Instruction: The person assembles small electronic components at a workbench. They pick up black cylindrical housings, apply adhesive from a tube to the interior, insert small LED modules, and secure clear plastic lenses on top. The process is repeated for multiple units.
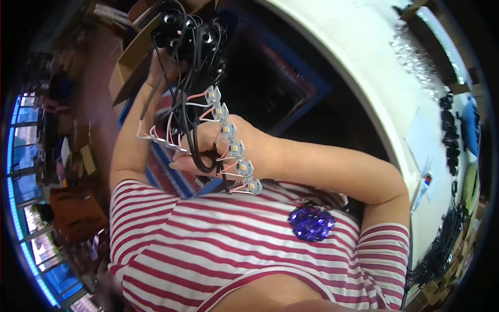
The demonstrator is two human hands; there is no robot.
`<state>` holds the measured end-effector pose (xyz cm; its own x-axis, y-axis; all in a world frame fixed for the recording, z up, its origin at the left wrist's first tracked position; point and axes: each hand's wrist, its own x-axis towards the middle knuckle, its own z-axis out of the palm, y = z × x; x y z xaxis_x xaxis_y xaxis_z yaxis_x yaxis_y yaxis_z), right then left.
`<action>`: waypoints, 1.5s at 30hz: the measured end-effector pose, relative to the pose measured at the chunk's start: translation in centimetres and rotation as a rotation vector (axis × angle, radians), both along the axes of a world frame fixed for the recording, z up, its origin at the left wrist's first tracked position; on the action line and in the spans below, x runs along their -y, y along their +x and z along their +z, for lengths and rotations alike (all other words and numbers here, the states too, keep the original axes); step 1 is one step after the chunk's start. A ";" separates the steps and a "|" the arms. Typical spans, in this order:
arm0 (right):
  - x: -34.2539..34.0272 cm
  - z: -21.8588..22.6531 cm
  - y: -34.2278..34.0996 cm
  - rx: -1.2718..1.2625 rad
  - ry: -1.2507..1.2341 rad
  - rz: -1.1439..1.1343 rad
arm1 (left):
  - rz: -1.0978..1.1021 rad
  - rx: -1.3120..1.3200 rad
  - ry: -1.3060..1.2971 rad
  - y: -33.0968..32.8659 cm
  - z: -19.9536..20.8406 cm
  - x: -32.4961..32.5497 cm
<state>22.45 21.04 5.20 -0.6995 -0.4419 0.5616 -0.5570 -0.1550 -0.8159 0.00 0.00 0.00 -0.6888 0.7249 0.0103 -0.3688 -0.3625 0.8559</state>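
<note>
Raised at the upper left, my left hand (165,67) is closed about a bundle of black cables topped by several round black housings (195,34). The bundle hides most of its fingers. My right hand (221,143), lower and in front of my chest, is wrapped round the hanging black cables (191,122), with the thumb pointing left. From the cable ends, thin red and white wires lead to several small LED modules (236,150), which fan out in a row across the back of my right hand. A few more wire ends (166,143) stick out left of it.
A white table (364,67) curves along the right, bearing clear plastic pieces (413,57), a row of black parts (450,130), a small tube (422,190) and heaped black cables (442,244). A cardboard box (130,67) stands beside my left hand. A brown chair (78,213) is at far left.
</note>
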 end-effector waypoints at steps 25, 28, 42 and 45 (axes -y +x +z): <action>-15.1 5.7 -7.5 0.076 0.106 -0.536 | -0.258 -2.889 -0.427 -7.3 25.7 -37.2; -16.2 4.6 -9.4 0.180 0.146 -0.582 | -0.453 -2.883 -0.383 -9.1 24.5 -40.2; -20.9 -2.6 -14.5 0.415 -0.071 -0.712 | -0.086 -2.591 -0.657 -12.4 13.9 -46.2; -20.3 -3.1 -12.9 0.204 0.123 -0.902 | 0.254 -2.279 -0.775 -12.1 12.8 -43.7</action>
